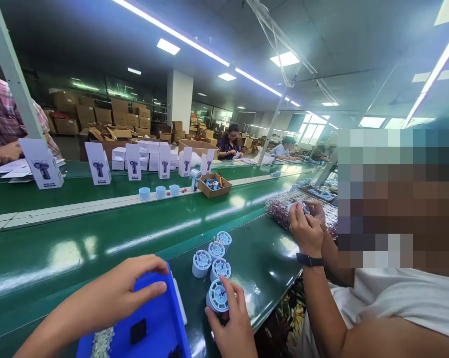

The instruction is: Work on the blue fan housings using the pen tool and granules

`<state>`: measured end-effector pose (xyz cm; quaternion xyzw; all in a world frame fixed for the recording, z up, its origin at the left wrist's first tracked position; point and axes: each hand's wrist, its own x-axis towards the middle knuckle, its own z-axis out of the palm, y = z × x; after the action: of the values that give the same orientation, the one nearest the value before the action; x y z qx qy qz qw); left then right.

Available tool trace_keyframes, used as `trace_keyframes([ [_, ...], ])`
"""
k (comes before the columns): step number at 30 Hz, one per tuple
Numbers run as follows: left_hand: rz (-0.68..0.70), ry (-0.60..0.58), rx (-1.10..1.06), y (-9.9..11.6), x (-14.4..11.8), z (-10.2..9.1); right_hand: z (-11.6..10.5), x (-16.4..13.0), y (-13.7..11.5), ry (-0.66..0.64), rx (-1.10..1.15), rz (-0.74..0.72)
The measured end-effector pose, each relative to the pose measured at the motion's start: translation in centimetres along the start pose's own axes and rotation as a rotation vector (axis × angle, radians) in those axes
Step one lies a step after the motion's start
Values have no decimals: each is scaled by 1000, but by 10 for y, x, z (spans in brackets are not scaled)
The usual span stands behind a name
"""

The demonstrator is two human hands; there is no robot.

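My left hand [144, 286] reaches over a blue plastic bin [160, 318], thumb and fingers apart with nothing between them. In the bin lie a dark square piece [138, 331] and a heap of small whitish parts [103, 343]. My right hand [234, 318] has its thumb and fingers around the nearest light-blue cylinder [217, 296], which has a spoked round top. Just beyond it, several like cylinders [202, 263] stand upright in a cluster on the green table, thin wires rising from some of them.
At right, a co-worker's hands [306, 221] hold a small part beside a pile of wired parts [276, 209]. A green belt [97, 238] crosses ahead. Beyond stand light-blue cups [160, 192], a cardboard tray [214, 191] and several printed boxes [98, 166]. Other people sit farther off.
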<state>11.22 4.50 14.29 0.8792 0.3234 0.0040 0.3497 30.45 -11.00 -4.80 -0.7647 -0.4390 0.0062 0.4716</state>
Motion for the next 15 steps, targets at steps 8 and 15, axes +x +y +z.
trace_keyframes([
  [8, 9, 31, -1, -11, 0, 1, 22, 23, 5, -2, -248, -116],
  [15, 26, 40, -11, -15, -1, 1, 32, 34, 37, 149, -270, -171],
])
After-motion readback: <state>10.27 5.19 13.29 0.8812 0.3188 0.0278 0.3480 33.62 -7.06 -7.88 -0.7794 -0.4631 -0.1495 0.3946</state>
